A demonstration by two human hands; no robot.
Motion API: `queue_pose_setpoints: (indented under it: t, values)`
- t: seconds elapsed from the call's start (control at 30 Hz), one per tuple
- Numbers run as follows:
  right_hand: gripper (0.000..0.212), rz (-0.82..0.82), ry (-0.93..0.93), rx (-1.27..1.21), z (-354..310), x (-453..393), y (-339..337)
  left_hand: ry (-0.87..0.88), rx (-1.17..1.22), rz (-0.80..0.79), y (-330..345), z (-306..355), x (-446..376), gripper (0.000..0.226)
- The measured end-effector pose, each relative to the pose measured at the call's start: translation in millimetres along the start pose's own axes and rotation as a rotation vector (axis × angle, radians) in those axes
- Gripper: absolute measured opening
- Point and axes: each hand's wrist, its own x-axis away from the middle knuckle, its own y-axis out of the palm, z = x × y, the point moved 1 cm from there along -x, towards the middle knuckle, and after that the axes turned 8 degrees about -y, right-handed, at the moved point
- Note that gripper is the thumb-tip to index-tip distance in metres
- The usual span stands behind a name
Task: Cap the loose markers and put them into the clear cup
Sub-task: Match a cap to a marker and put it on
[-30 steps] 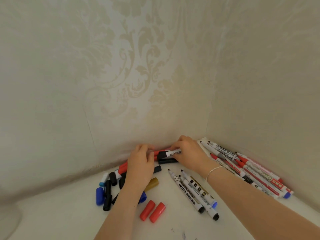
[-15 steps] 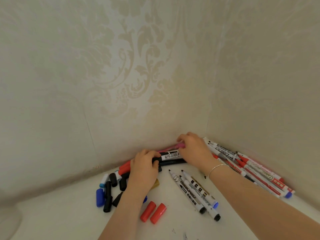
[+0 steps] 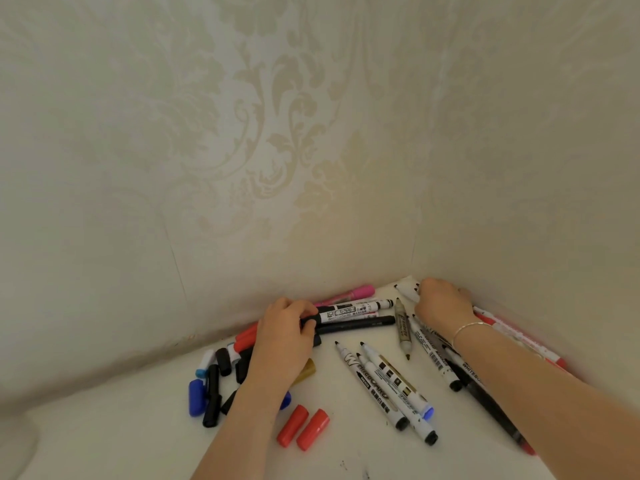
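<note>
My left hand (image 3: 285,336) is curled around the black cap end of a white whiteboard marker (image 3: 349,309) that lies along the back wall. A pink marker (image 3: 360,292) lies behind it and a black marker (image 3: 356,323) in front. My right hand (image 3: 441,304) rests in the corner on a pile of markers (image 3: 433,351), its fingers bent onto a white marker (image 3: 404,289). Three uncapped white markers (image 3: 384,382) lie between my arms, with an olive one (image 3: 402,329) above them. Loose caps lie near my left wrist: two red caps (image 3: 304,426), a blue cap (image 3: 196,398) and black caps (image 3: 212,401).
Patterned walls close the white table (image 3: 121,438) at the back and on the right. Red-and-white markers (image 3: 512,336) lie along the right wall behind my forearm. A gold cap (image 3: 307,371) peeks out beside my left wrist. A pale rounded shape (image 3: 15,441) shows at the lower left edge.
My right hand has let go of the white marker and moved right into the corner pile. My left hand stays on the marker's capped end, and the marker now lies flat.
</note>
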Motion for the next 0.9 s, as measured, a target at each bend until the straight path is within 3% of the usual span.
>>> queue_pose_setpoints:
  t: [0.27,0.4,0.5,0.57,0.73,0.9]
  values:
    - [0.029,0.133,-0.057,-0.171,-11,2,-11,0.003,-0.035,-0.042,-8,1,-1,0.006]
    - [0.026,0.161,-0.004,-0.741,-17,2,-20,-0.086,-0.012,-0.114,-21,-3,-2,0.009]
    - [0.035,-0.060,-0.023,-1.145,-27,13,-31,-0.148,0.030,-0.186,-34,-8,-3,0.012]
    - [0.036,-0.235,-0.081,-1.289,-35,22,-36,-0.171,0.034,-0.240,-39,-12,-2,0.013]
    - [0.033,-0.452,-0.212,-1.349,-51,37,-41,-0.169,0.052,-0.337,-37,-11,2,0.017]
    - [0.033,-0.522,-0.239,-1.337,-59,51,-40,-0.156,0.044,-0.376,-36,-8,6,0.023]
